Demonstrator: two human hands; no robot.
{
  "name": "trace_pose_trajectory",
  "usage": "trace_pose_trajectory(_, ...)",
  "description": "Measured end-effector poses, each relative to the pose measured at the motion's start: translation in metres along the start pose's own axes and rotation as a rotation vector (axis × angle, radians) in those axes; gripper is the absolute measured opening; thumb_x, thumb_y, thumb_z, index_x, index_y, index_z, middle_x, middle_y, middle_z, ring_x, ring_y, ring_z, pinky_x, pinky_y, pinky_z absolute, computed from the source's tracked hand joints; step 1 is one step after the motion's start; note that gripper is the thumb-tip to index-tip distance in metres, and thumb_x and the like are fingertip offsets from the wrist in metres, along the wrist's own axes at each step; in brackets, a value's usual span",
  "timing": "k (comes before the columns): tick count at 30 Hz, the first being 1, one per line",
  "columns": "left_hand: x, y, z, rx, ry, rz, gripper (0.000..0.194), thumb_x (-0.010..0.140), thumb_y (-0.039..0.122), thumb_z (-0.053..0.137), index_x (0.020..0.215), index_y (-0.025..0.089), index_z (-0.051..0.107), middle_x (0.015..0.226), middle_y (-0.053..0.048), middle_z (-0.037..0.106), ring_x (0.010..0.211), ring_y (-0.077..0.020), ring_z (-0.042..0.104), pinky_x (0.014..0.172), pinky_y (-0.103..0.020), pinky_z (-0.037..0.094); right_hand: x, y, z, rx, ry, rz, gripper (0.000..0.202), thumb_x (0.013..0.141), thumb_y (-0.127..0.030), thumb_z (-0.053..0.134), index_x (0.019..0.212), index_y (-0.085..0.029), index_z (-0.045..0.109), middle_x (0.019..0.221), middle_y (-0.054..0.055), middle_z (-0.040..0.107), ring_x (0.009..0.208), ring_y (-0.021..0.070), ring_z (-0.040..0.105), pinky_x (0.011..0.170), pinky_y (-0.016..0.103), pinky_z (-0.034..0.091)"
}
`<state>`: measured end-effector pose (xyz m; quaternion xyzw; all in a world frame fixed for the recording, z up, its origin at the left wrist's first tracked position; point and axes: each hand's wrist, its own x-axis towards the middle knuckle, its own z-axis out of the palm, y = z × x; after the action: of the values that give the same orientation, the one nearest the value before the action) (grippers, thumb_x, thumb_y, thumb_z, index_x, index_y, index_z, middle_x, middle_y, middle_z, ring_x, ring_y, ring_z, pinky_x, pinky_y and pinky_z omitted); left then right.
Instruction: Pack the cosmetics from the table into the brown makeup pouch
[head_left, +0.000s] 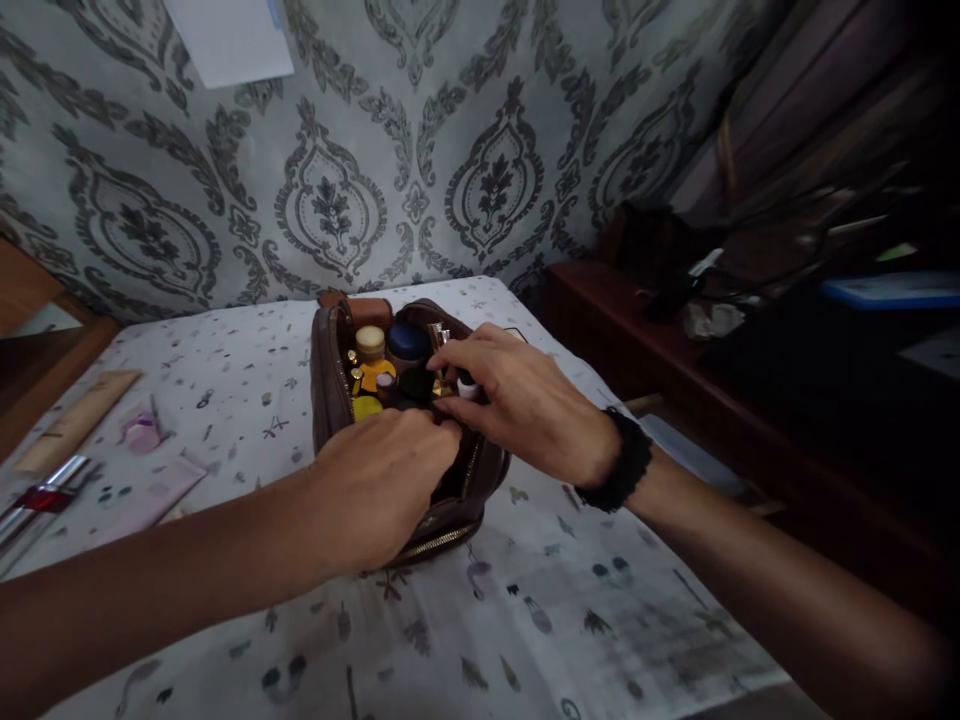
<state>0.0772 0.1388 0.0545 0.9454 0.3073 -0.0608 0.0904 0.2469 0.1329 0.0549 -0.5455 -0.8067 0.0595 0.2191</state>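
Observation:
An unzipped brown cosmetics bag (pixel 324 375) stands on the patterned white cloth, packed with small containers. Over its near side, my left hand (pixel 382 475) is closed, and its fingertips are hidden inside the bag. My right hand (pixel 517 395) reaches in from the right with thumb and index finger curled around the contents; what they grip is unclear. Beside those fingers shows a small white container (pixel 468 386) with a dark top. Farther back sit a blue-lidded jar (pixel 408 342) and a cream-lidded jar (pixel 370 343). Yellow items (pixel 377 377) lie at the left inside.
On the cloth (pixel 517 600) at left lie a tan tube (pixel 79 420), a small pink-purple item (pixel 141 433), a pale pink tube (pixel 154 500) and a silver-and-red object (pixel 45 500). A patterned wall rises behind. A dark reddish wooden ledge (pixel 600 310) runs along the right.

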Motion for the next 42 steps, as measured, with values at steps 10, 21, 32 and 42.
trace_pose_trajectory(10,-0.001,0.0,-0.002,0.09,-0.037,0.099,0.022,0.076,0.01,0.057,0.098,0.015,0.058,0.096,-0.009,0.067,0.075,-0.0224,0.066,0.059,-0.031,0.049,0.001,-0.001,-0.002,-0.057,-0.031,-0.006,0.023,0.08,-0.012,0.066,0.102,-0.018,0.067,0.092,0.007,0.066,0.095,0.0235,0.057,0.076,0.032,0.041)
trace_pose_trajectory(21,-0.003,0.006,-0.009,-0.002,-0.066,0.015,0.034,0.081,0.01,0.056,0.114,0.015,0.051,0.097,-0.008,0.07,0.083,-0.0253,0.069,0.064,-0.033,0.052,0.003,-0.003,-0.007,-0.012,-0.072,0.003,0.014,0.078,-0.009,0.065,0.088,-0.019,0.064,0.085,0.005,0.063,0.092,0.0206,0.056,0.074,0.028,0.041)
trace_pose_trajectory(32,-0.007,0.005,-0.019,-0.117,-0.082,-0.041,0.02,0.081,0.009,0.051,0.1,0.016,0.054,0.104,-0.009,0.067,0.096,-0.0251,0.065,0.076,-0.034,0.052,0.005,-0.001,-0.013,-0.028,-0.155,-0.022,0.025,0.077,-0.012,0.066,0.1,-0.021,0.066,0.091,0.005,0.065,0.092,0.0213,0.058,0.079,0.03,0.042)
trace_pose_trajectory(42,-0.007,0.008,-0.027,-0.089,-0.121,-0.113,0.03,0.083,0.01,0.052,0.112,0.015,0.049,0.102,-0.009,0.066,0.092,-0.0213,0.063,0.073,-0.029,0.049,0.007,-0.002,-0.012,-0.058,-0.137,-0.05,0.02,0.078,-0.013,0.066,0.097,-0.02,0.07,0.089,0.006,0.068,0.091,0.0211,0.06,0.077,0.028,0.042)
